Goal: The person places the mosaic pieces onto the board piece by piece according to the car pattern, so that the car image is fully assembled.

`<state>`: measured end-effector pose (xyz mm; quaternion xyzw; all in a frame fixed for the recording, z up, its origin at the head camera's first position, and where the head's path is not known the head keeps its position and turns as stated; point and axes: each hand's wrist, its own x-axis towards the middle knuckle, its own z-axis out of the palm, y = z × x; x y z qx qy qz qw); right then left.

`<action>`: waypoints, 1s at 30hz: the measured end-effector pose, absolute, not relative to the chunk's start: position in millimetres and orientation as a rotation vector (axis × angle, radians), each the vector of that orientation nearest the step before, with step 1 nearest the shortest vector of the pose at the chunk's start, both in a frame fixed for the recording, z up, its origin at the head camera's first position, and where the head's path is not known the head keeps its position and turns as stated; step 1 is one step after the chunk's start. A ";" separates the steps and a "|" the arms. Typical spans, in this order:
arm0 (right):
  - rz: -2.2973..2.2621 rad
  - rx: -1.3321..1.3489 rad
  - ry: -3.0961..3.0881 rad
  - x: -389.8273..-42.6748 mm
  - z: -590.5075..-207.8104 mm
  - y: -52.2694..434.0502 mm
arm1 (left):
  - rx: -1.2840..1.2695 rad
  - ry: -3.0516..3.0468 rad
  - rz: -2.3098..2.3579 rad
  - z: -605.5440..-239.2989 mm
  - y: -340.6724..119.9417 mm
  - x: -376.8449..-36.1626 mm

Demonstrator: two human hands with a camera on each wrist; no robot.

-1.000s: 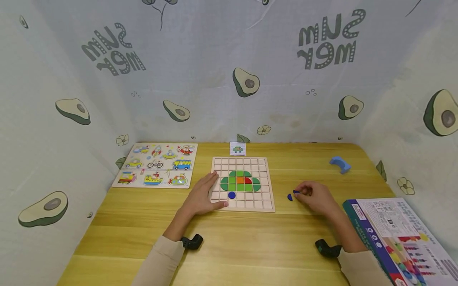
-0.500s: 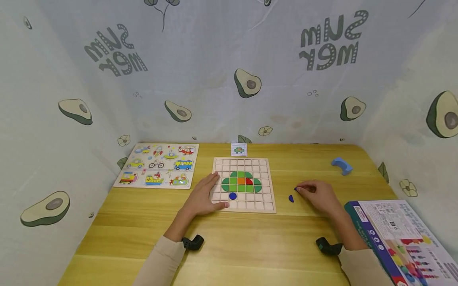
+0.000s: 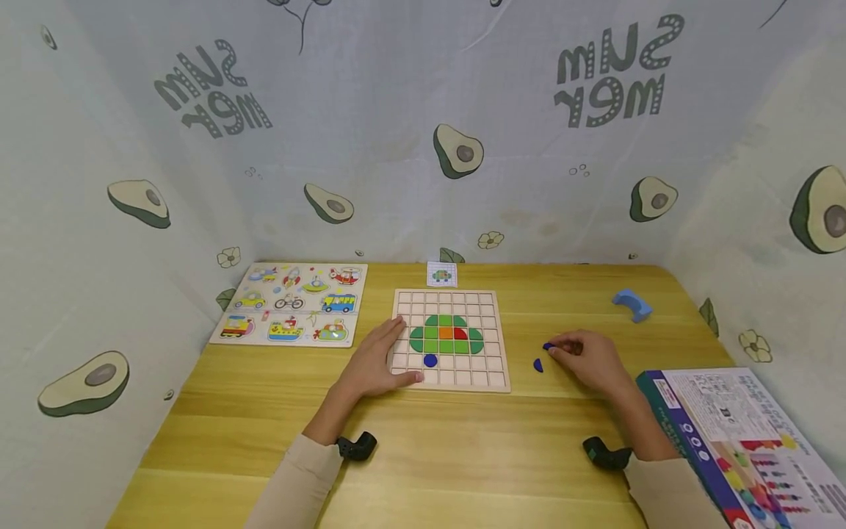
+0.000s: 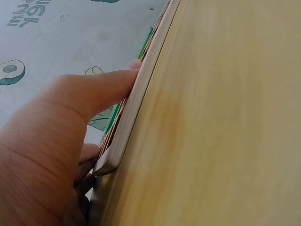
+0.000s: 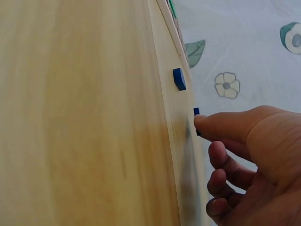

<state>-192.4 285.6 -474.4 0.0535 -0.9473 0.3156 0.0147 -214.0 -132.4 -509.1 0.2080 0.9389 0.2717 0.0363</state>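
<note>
We are sitting at the yellow wooden table (image 3: 463, 441), hemmed in by the pale avocado-print cloth (image 3: 423, 147), on which "SUM MER" is reading mirrored, twice. At the right, the blue-edged printed cardboard box (image 3: 727, 433) is running out of the head view, and its small print is too fine for us to read. At the far left the wooden vehicle picture puzzle (image 3: 291, 305) is lying flat; its little pictures are showing a bus, a bicycle and a train, with no words we can make out. In the middle the pale wooden grid board (image 3: 492, 367) is carrying a green dome of tiles with one orange and one red, and a blue round piece (image 3: 430, 360) below them. Our left hand (image 3: 373, 364) is resting spread and flat on the board's left edge, thumb along its rim. Our right hand (image 3: 588, 360) is pinching a small blue tile (image 3: 548, 346) between thumb and fingertips, right of the board, mostly hidden by the thumb. A blue half-round piece (image 3: 538, 365) is lying just beside it on the table.
</note>
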 end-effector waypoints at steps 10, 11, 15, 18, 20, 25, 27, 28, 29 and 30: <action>1.015 0.221 -2.934 -196.1 -469.3 263.9 | 0.640 2.886 0.846 -509.3 -132.3 -215.3; 1.022 0.224 -2.937 -196.5 -469.2 261.4 | 0.639 2.887 0.847 -509.5 -132.2 -215.3; 1.040 0.254 -2.930 -198.1 -469.4 251.5 | 0.631 2.889 0.834 -510.5 -132.1 -215.6; 1.061 0.285 -2.921 -198.8 -470.1 243.2 | 0.628 2.891 0.822 -510.8 -131.9 -215.8; 1.077 0.300 -2.917 -199.0 -470.7 237.4 | 0.628 2.891 0.829 -510.4 -131.9 -215.6; 1.101 0.306 -2.922 -200.1 -471.9 222.6 | 0.633 2.888 0.827 -509.5 -131.8 -215.3; 1.101 0.313 -2.930 -201.3 -472.2 216.4 | 0.634 2.887 0.832 -509.4 -131.9 -215.1; 1.105 0.320 -2.935 -201.8 -472.3 213.4 | 0.634 2.887 0.832 -509.4 -131.9 -215.0; 1.109 0.321 -2.941 -202.0 -472.4 210.3 | 0.636 2.887 0.832 -509.4 -132.0 -215.0; 1.112 0.329 -2.946 -202.3 -472.4 207.2 | 0.637 2.887 0.831 -509.3 -131.9 -215.0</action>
